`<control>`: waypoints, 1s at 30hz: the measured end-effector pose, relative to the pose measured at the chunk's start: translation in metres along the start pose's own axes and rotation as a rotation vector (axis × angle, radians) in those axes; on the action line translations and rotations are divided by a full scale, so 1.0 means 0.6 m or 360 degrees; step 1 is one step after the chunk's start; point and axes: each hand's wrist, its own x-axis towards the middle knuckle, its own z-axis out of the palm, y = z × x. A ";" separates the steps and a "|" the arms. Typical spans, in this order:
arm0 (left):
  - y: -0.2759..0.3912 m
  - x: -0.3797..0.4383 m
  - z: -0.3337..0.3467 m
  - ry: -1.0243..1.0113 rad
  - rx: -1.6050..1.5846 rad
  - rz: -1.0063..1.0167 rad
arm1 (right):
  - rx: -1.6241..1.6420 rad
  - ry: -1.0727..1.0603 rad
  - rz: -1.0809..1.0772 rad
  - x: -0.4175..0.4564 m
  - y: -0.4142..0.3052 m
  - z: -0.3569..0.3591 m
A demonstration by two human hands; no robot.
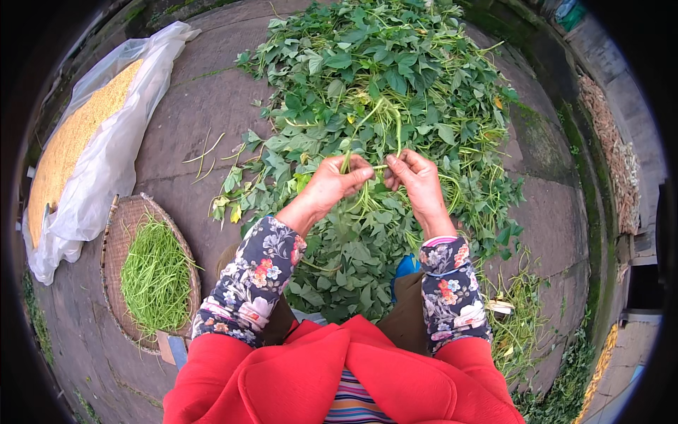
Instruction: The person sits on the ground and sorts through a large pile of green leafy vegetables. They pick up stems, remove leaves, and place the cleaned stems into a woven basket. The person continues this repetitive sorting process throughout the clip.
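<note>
My left hand [347, 175] and my right hand [410, 167] are close together over a large heap of leafy green vines [371, 63]. A green vine stem [380, 167] runs between the fingertips of both hands. A looped part of the vine [398, 124] rises beyond my hands. My left fingers close around the stem, and my right thumb and fingers pinch its other end. Lower left, a woven basket [114, 233] holds a pile of thin green stems [156, 278].
Yellow grain [90, 135] lies on white plastic sheeting [124, 127] at the left. A few loose stems [204, 155] lie on the stone paving [185, 111]. Vine scraps [522, 318] are at the lower right, and a mossy edge [588, 212] runs along the right.
</note>
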 end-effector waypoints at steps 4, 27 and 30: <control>0.000 0.008 0.014 0.0078 -0.0291 0.0148 | 0.0272 0.0099 -0.0058 0.001 -0.003 0.013; -0.006 -0.003 -0.053 0.0204 -0.0253 -0.0061 | 0.0742 0.1733 -0.0641 -0.099 -0.079 -0.294; 0.008 0.002 -0.057 0.0298 -0.0253 0.0020 | 0.1052 0.1694 -0.1136 -0.259 -0.032 -0.496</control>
